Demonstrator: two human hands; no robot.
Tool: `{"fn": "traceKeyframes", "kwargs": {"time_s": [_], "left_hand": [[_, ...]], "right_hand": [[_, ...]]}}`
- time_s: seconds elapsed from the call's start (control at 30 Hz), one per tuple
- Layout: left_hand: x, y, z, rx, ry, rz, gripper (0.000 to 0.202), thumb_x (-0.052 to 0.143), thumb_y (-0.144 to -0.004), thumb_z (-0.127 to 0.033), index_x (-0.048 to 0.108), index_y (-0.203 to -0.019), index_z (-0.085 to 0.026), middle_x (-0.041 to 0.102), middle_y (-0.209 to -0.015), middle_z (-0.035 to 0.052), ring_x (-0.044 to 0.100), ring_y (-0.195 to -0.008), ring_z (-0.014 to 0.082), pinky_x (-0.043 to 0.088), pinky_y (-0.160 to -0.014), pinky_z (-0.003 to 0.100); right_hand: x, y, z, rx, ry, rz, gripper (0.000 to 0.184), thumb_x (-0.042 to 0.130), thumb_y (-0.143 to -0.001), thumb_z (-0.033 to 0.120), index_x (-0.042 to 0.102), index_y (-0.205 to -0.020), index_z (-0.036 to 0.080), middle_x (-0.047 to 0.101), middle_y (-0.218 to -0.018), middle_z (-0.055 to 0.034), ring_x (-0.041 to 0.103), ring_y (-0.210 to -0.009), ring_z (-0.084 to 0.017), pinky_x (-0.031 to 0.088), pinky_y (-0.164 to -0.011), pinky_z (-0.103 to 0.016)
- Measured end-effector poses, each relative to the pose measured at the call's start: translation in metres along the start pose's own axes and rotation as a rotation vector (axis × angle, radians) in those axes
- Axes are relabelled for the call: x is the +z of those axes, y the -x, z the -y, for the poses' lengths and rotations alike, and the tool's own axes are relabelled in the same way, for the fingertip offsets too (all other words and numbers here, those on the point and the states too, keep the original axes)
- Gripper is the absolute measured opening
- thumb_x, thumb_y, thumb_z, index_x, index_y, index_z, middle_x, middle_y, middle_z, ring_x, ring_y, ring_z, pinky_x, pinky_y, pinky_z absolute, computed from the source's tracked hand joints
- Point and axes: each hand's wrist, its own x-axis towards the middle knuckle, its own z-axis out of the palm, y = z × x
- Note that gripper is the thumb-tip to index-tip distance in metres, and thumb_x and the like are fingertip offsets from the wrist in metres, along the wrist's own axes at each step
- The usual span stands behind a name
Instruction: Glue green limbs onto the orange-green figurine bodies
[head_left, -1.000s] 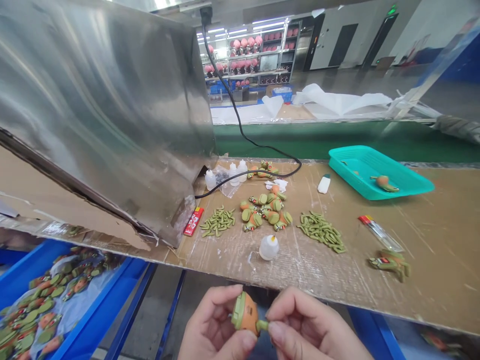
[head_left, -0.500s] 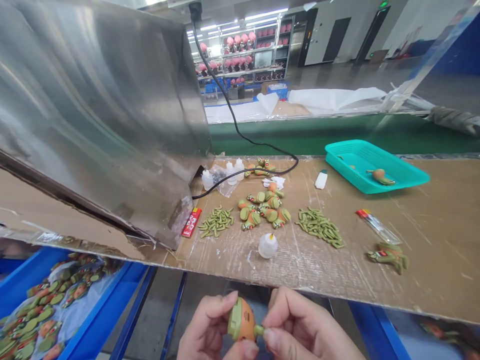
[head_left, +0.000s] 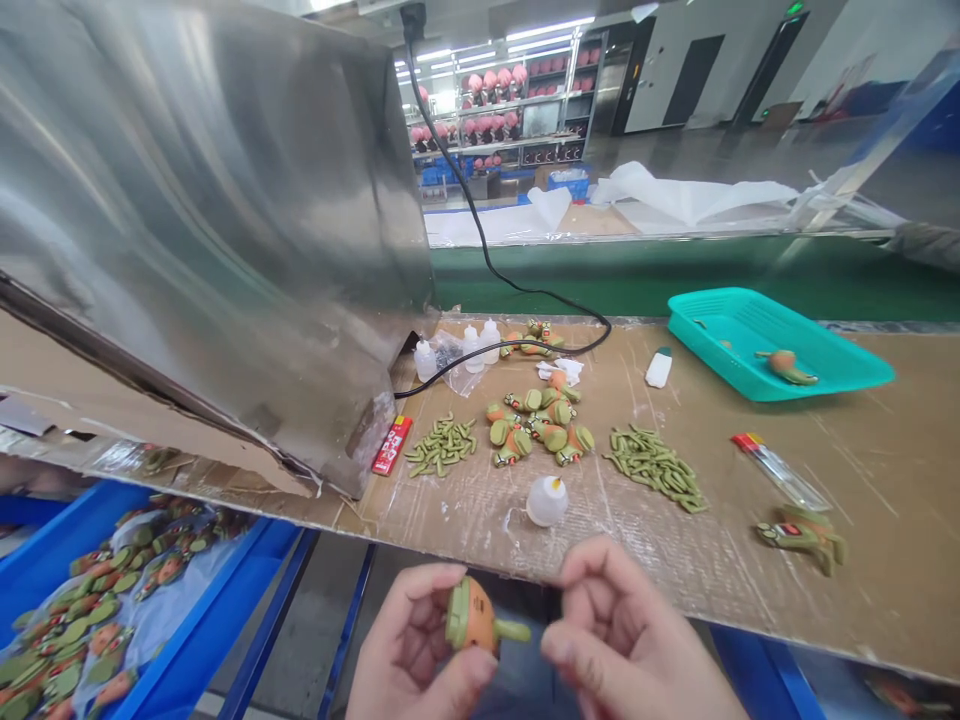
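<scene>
My left hand (head_left: 409, 650) is closed around a small orange and green toy figure part (head_left: 478, 618), held between the thumb and fingers below the table's front edge. A thin green limb-like piece (head_left: 514, 630) sticks out of its right side. Just to the right of that piece is my right hand (head_left: 626, 640), its fingers loosely curled, thumb and forefinger apart with nothing visible between them. On the cardboard-covered table (head_left: 465, 520) beyond stand a squeeze bottle (head_left: 547, 501) and a cluster of green and orange toy figures (head_left: 551, 430).
Piles of small green pieces lie left (head_left: 442, 446) and right (head_left: 654, 468) of the figures. A turquoise tray (head_left: 787, 378) stands back right. A black cable (head_left: 487, 255) crosses the table beside a metal housing (head_left: 225, 220). A blue bin (head_left: 187, 655) of figures is at lower left.
My right hand has let go of the green limb-like piece and drawn off to the right. That piece now shows in full, sticking out of the toy part in my left hand.
</scene>
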Motion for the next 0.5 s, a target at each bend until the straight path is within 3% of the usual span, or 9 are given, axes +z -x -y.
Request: {"fn": "traceKeyframes", "kwargs": {"time_s": [0.1, 0.13, 0.23, 0.3, 0.43, 0.5], "left_hand": [[-0.003, -0.004, 0.001, -0.060, 0.094, 0.016, 0.034, 0.082, -0.058, -0.025, 0.068, -0.089, -0.024, 0.073, -0.073, 0.0028, 0.066, -0.062, 0.0180, 0.056, -0.052, 0.028], [-0.003, -0.005, 0.001, -0.080, 0.125, 0.026, 0.033, 0.082, -0.059, -0.026, 0.068, -0.089, -0.024, 0.072, -0.072, 0.0020, 0.066, -0.060, 0.0183, 0.056, -0.049, 0.029], [0.000, -0.007, 0.001, -0.187, 0.189, 0.055, 0.031, 0.082, -0.059, -0.029, 0.068, -0.086, -0.023, 0.072, -0.068, 0.0017, 0.066, -0.057, 0.0180, 0.056, -0.046, 0.029], [0.002, -0.007, -0.002, -0.294, 0.219, 0.040, 0.032, 0.082, -0.058, -0.029, 0.069, -0.087, -0.022, 0.073, -0.070, 0.0024, 0.067, -0.060, 0.0188, 0.058, -0.051, 0.033], [0.004, -0.006, -0.011, -0.395, 0.265, 0.022, 0.031, 0.082, -0.060, -0.027, 0.070, -0.089, -0.022, 0.072, -0.074, 0.0024, 0.069, -0.064, 0.0196, 0.060, -0.057, 0.037], [0.005, -0.004, -0.014, -0.372, 0.285, 0.051, 0.028, 0.081, -0.062, -0.026, 0.070, -0.087, -0.023, 0.072, -0.074, 0.0008, 0.068, -0.062, 0.0185, 0.060, -0.055, 0.036]], "right_hand": [[-0.016, -0.031, -0.017, -0.275, 0.434, -0.343, 0.038, 0.061, -0.076, 0.047, 0.038, -0.096, 0.024, 0.034, -0.057, 0.0106, 0.040, -0.049, -0.012, 0.032, -0.048, -0.024], [-0.021, -0.042, -0.022, -0.330, 0.519, -0.381, 0.041, 0.063, -0.075, 0.044, 0.039, -0.102, 0.023, 0.036, -0.061, 0.0090, 0.042, -0.053, -0.014, 0.035, -0.052, -0.027], [-0.029, -0.067, -0.026, -0.430, 0.597, -0.336, 0.034, 0.065, -0.069, 0.035, 0.050, -0.096, 0.022, 0.050, -0.085, -0.0022, 0.052, -0.082, -0.023, 0.041, -0.075, -0.039], [-0.027, -0.065, -0.022, -0.467, 0.588, -0.273, 0.023, 0.060, -0.073, 0.034, 0.052, -0.091, 0.022, 0.053, -0.102, -0.0071, 0.052, -0.098, -0.025, 0.040, -0.086, -0.041], [-0.021, -0.021, -0.005, -0.323, 0.345, -0.113, 0.031, 0.061, -0.077, 0.039, 0.047, -0.101, 0.026, 0.061, -0.101, -0.0057, 0.061, -0.087, -0.021, 0.050, -0.076, -0.033], [-0.024, 0.005, -0.001, -0.271, 0.258, -0.163, 0.036, 0.069, -0.070, 0.041, 0.049, -0.098, 0.029, 0.064, -0.090, -0.0026, 0.063, -0.079, -0.021, 0.052, -0.070, -0.030]]}}
